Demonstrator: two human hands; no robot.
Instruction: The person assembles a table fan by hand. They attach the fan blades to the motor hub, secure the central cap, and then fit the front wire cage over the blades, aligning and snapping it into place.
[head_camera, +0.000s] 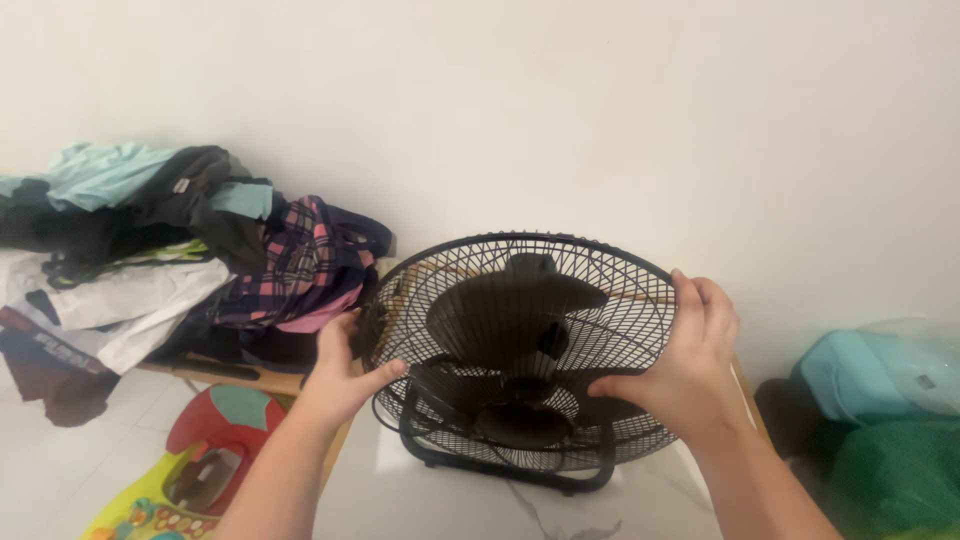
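Left hand and right hand each grasp the black fan cage – blades enclosed inside; fan stands on the marble bench

Both bare forearms reach forward and slightly inward. The left hand is curled in a grip, thumb pointing right; the right hand is curled too, fingers over the top, thumb below.

Matt black wire grille of the fan under my fingers, glossy marbled white surface, soft crumpled cloth pile
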